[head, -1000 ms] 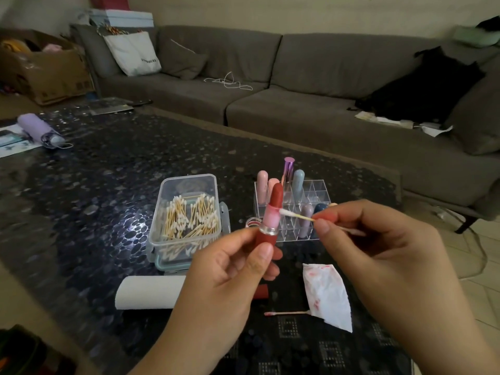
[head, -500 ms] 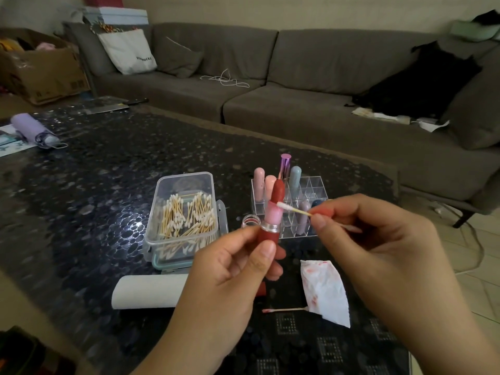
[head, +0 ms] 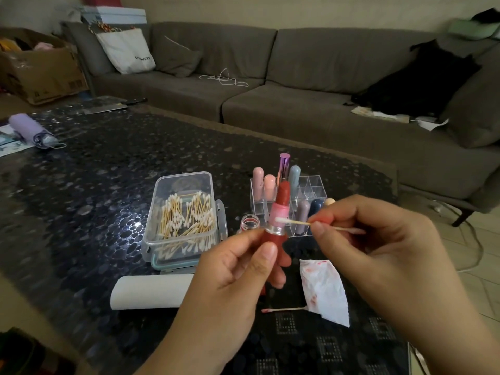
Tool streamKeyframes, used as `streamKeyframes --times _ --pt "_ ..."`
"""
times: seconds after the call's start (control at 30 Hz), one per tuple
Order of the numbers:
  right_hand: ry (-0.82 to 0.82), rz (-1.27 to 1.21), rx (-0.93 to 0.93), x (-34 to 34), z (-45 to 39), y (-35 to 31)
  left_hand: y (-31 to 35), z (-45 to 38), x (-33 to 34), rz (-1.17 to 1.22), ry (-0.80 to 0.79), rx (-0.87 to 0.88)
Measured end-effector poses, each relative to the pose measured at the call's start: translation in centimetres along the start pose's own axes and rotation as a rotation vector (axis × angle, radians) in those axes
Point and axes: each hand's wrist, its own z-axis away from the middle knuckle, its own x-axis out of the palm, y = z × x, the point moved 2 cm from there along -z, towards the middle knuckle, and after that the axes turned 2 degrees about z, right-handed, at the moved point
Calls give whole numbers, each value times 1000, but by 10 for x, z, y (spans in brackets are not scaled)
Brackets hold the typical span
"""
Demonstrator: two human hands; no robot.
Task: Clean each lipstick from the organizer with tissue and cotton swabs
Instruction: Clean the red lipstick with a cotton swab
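The left hand (head: 243,269) grips the red base of an uncapped, twisted-up red lipstick with a pink inner sleeve and silver collar (head: 278,212), holding it upright in front of the chest so that the sleeve faces the other hand. The right hand (head: 365,239) pinches a wooden-stemmed cotton swab (head: 293,221) between thumb and forefinger, stem level, with its white tip touching the pink sleeve just above the collar (the groove where smears likely gather). The two hands sit close together, joined only through swab and lipstick.

Supplies ring the work, probably for easy reach: at 12 o'clock from the lipstick stands the clear acrylic gridded organizer (head: 311,185) with pastel capped lipsticks (head: 258,175) upright in its cells; at 9 o'clock the clear plastic box of cotton swabs (head: 184,212) sits open; at 7 o'clock lies a white tissue roll (head: 151,290). At 5 o'clock a red-stained crumpled tissue (head: 324,288) lies on the dark pebble-patterned glass table (head: 81,185), with a used pink-tipped swab (head: 284,309) touching its near-left edge. A small clear jar (head: 250,223) stands just left of the organizer.

Compared with a second ago, the swab tip sits lower on the sleeve, nearer the collar than the bullet, and both grips are unchanged.
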Motion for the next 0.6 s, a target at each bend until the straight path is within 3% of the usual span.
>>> streamKeyframes --times 0.23,0.47,0.6 --pt "55 37 -35 -2 -1 -1 3 0 4 0 18 -12" --pt "-33 25 -47 -1 1 2 5 0 5 17 66 -5" --pt "5 38 -36 -1 1 1 8 -1 5 42 83 4"
